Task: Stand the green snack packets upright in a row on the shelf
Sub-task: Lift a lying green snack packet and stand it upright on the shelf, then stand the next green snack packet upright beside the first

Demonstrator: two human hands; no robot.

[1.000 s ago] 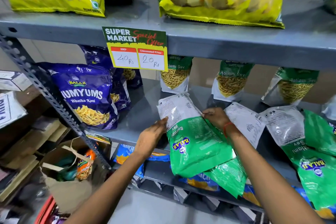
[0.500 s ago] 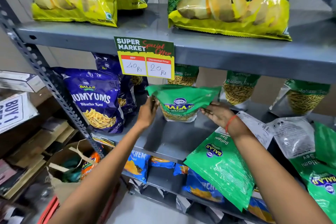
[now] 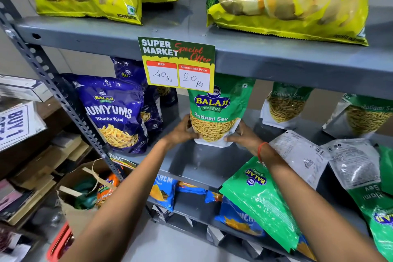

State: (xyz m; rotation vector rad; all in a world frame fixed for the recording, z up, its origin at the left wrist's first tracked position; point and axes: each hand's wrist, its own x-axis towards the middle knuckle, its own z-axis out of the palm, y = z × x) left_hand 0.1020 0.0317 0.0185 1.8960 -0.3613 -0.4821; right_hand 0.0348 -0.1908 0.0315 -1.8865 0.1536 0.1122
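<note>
Setting a green Ratlami Sev packet (image 3: pixel 214 112) upright at the left end of the far row on the middle shelf (image 3: pixel 204 161). Left hand (image 3: pixel 180 132) and right hand (image 3: pixel 244 136) clamped on its lower corners, one grip each side. Best to press the base flat (gusset spread) and square the front with the two standing packets (image 3: pixel 285 104) to the right before letting go. Several flat packets (image 3: pixel 261 198) waiting near right.
</note>
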